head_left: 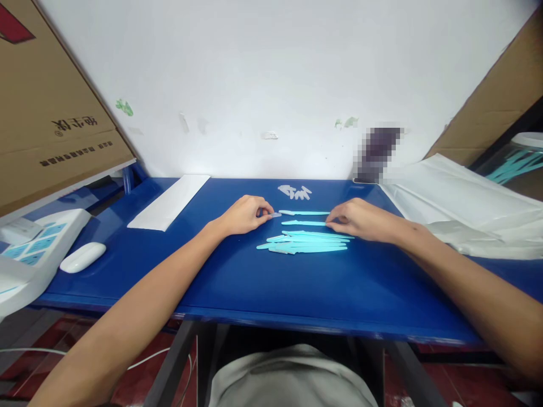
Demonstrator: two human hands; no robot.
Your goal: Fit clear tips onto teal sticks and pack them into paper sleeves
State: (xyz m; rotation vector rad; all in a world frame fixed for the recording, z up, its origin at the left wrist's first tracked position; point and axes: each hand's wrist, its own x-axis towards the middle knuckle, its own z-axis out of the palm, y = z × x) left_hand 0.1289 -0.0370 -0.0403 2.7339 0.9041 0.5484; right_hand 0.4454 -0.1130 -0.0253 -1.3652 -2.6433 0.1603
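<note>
1. The fingers of the left hand [248, 215] are closed in a narrow pinch on a small translucent piece [276, 215], which points toward the right side. The hand is low, near the tabletop [263, 288], and its back is turned upward.
2. The fingers of the right hand [360, 219] are also narrow, bent downward, and they seem to hold the end of the lower turquoise stick [303, 223].
3. The left forearm [156, 299] comes from the bottom left corner and goes up in a slant; the right forearm [462, 288] comes from the right edge. The two hands face each other, with the sticks between them.
4. The upper turquoise stick [303, 213] lies just beyond the lower one. Its right end meets the right fingers, so it is hard to tell if they touch it.
5. Nearer to the person is a pile of turquoise sticks [305, 243]; they overlap and cannot be counted surely. Beyond the hands, the whitish pieces [294, 192] also overlap.
6. A dark object [377, 152] at the wall is covered by pixel blocks. The clear jar [520, 158] and the white device [68, 232] are cut off by the picture edges.
</note>
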